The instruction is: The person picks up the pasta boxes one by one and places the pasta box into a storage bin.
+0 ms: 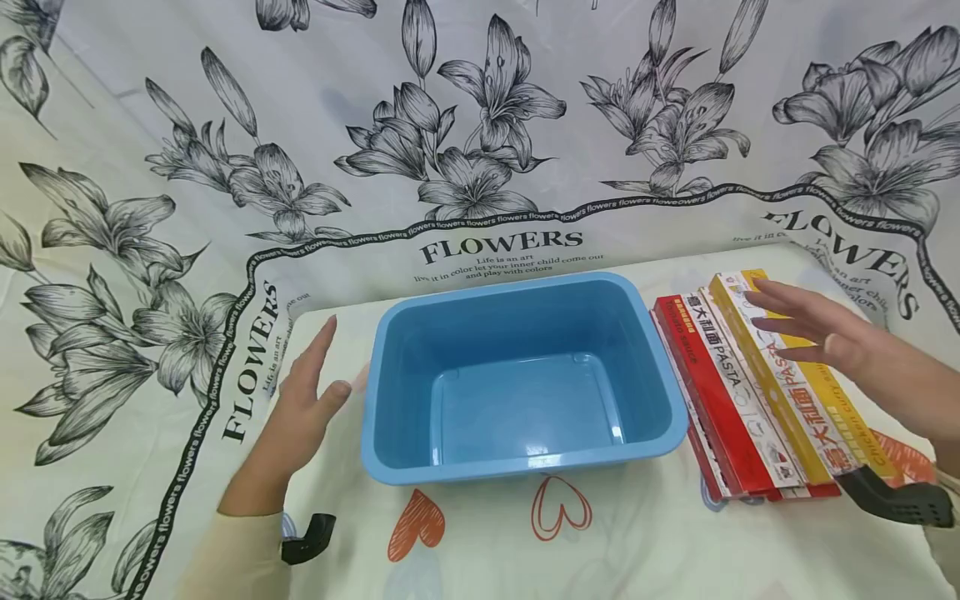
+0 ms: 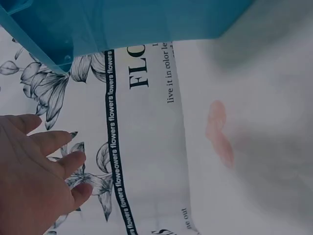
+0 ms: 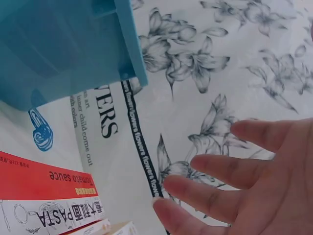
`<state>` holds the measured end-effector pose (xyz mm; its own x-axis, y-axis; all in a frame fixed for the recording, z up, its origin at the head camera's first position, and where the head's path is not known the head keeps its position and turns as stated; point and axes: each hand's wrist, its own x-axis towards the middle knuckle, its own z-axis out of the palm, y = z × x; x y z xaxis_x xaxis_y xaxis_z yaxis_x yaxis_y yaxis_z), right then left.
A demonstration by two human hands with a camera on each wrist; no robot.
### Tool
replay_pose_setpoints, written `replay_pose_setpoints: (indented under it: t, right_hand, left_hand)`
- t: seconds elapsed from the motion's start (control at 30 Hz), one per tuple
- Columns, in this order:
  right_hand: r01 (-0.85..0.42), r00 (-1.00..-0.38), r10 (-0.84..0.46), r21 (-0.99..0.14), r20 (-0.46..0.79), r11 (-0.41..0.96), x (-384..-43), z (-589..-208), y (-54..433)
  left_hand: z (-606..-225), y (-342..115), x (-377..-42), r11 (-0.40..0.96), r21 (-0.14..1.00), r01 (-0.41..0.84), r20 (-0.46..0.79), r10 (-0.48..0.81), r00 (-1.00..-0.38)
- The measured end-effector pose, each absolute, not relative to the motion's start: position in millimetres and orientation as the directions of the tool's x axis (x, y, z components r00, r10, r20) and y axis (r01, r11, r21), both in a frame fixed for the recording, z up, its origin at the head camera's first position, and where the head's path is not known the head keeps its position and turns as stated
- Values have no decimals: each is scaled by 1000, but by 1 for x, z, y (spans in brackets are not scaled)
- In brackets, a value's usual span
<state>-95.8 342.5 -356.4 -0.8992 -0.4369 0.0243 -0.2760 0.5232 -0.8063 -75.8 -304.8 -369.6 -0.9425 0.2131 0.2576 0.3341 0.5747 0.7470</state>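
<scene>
A blue plastic tub stands in the middle of the table, with nothing inside it. To its left my left hand is raised, fingers extended and thumb apart, holding nothing. The left wrist view shows that hand with spread fingers beside the tub's wall. My right hand hovers over the pasta boxes at the right, fingers spread and holding nothing. Of these boxes, a red tomato sauce one lies closest to the tub, and a yellow chicken curry one lies farther right, partly behind the hand.
A white cloth printed with hearts covers the table. Behind and to the left hangs flower-patterned fabric. Black wrist-camera mounts sit on both forearms. The boxes lie side by side along the tub's right wall.
</scene>
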Motion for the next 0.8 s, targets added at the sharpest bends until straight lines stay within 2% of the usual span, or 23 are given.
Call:
replay_pose_setpoints:
  t: [0.13, 0.33, 0.57, 0.8]
  right_hand:
    - [-282, -898, -429, -874, 96, 396, -103, -370, 360]
    - [-132, -901, -422, -990, 101, 45, -115, -388, 391]
    - [-128, -906, -390, -985, 164, -118, -118, -404, 417]
    - [-124, -911, -356, -960, 211, -252, -118, -410, 429]
  left_hand:
    - [-375, -305, -80, 404, 863, 304, 246, 188, -951]
    - [-380, -300, -81, 248, 940, 234, 213, 108, -971]
    - [-390, -287, -82, 39, 983, 181, 180, 36, -983]
    - [-405, -278, -84, -17, 986, 167, 168, 19, -986]
